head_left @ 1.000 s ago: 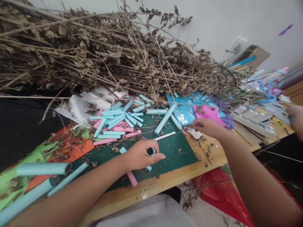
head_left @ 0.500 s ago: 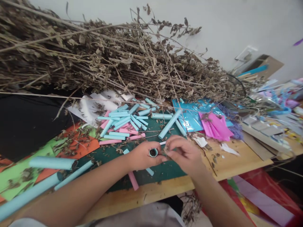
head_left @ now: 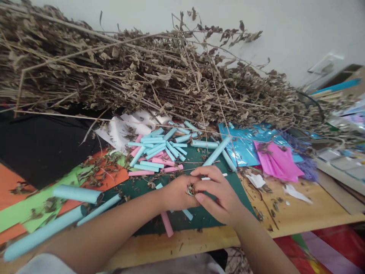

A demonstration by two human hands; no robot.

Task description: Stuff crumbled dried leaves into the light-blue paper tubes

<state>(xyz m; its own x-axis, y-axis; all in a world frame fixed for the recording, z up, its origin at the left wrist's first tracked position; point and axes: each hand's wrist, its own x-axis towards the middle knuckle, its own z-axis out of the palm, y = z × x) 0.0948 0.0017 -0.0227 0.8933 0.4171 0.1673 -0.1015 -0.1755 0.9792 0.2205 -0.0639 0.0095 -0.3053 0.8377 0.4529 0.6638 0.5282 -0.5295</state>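
Note:
My left hand (head_left: 174, 194) is closed around a light blue paper tube (head_left: 188, 191), its round mouth turned toward me. Dried leaf bits show inside the opening. Over that mouth, my right hand (head_left: 221, 196) has its thumb and fingers bent together, pinching dried leaves (head_left: 192, 188) at the rim. Both hands are above a green mat (head_left: 242, 199). Just beyond them lies a pile of short blue paper tubes (head_left: 154, 145) with pink paper tubes (head_left: 163, 161) among them. A white stick (head_left: 212, 177) is partly hidden behind my right fingers.
A large heap of dried stalks (head_left: 159, 76) spreads along the wall. Bigger blue tubes (head_left: 76, 193) lie at the left on green and orange paper (head_left: 114, 179). A blue plastic packet (head_left: 242, 148) and pink paper (head_left: 276, 161) lie right. The wooden table edge (head_left: 205, 243) runs near me.
My right hand has moved left from beside the tube to over its mouth, bringing dried leaves to the opening. The left hand still grips the tube. The camera view has shifted slightly left.

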